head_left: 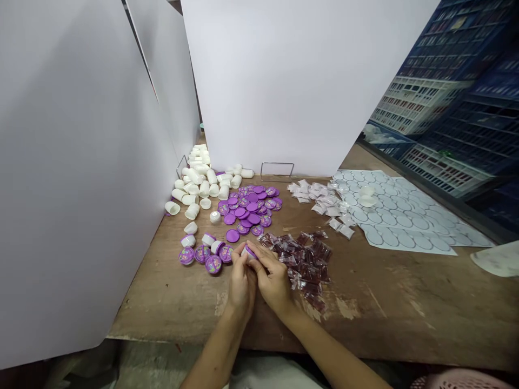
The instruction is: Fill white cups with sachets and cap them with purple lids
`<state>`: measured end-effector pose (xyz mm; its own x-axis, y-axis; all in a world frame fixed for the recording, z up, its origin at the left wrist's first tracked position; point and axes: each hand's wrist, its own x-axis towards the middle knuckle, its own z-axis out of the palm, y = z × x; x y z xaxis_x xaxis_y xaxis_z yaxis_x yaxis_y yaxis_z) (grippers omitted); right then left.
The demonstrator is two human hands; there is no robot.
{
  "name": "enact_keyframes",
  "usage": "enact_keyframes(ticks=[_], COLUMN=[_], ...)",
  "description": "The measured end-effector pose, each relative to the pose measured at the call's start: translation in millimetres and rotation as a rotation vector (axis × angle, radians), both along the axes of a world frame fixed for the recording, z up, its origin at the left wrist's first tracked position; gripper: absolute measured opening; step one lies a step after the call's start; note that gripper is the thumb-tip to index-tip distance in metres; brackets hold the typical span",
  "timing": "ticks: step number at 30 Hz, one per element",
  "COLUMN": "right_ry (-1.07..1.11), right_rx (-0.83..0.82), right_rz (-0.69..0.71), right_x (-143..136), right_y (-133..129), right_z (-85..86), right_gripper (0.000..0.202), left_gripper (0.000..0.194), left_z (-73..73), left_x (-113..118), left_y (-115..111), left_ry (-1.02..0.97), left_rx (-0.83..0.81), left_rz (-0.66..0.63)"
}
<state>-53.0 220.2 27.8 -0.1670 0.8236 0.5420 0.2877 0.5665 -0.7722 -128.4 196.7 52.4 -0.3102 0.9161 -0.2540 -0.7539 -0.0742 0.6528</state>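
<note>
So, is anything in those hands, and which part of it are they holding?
Yes: a small white cup with a purple lid, held around its sides between the left hand and right hand; exact contacts are hidden.

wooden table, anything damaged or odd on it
Yes: the brown wooden tabletop has pale, scraped-looking patches near the dark red clear-wrapped packets; the surface seems worn there, unlike the darker wood around.
</note>
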Motion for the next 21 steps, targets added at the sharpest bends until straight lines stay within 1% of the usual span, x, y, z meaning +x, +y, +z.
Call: enact_keyframes(ticks=[4,6,8,12,17,19,21], right_ry=[0.080,0.083,0.079,0.076,0.095,0.090,0.060], right_rx=[-0.115,-0.129,-0.115,-0.094,-0.082,-0.049,-0.001], right_rz=[0.045,0.073,0.081,0.091,0.092,0.100,0.137], right_x=[-2.2,-2.1,-1.9,-1.8,-0.1,0.8,1.2], right_y=[5.1,3.6,0.7,-2.5,2.5,5.8,8.3], right_z=[6.8,11.1,15.9,23.5,24.6,24.5,25.1], right_gripper=[0.035,0.036,0.037,0.037,0.035,0.033,0.032], left_gripper=[0.036,0.036,0.034,0.033,0.032,0.027,0.015], left_z=[-1.6,-2.2,-2.0,-0.2,1.3,2.8,5.2], left_x=[-8.5,-12.7,-15.4,-18.5,-19.5,-18.4,-17.3], left_y=[-1.5,-2.9,-3.8,-3.4,-4.2,-6.1,-8.3], left_ry=[0.198,0.280,0.325,0.351,0.492,0.564,0.646], left_rx=[-0.064,-0.082,-0.059,-0.036,-0.041,-0.024,0.004], left_rz=[0.059,0.103,0.124,0.113,0.126,0.144,0.168])
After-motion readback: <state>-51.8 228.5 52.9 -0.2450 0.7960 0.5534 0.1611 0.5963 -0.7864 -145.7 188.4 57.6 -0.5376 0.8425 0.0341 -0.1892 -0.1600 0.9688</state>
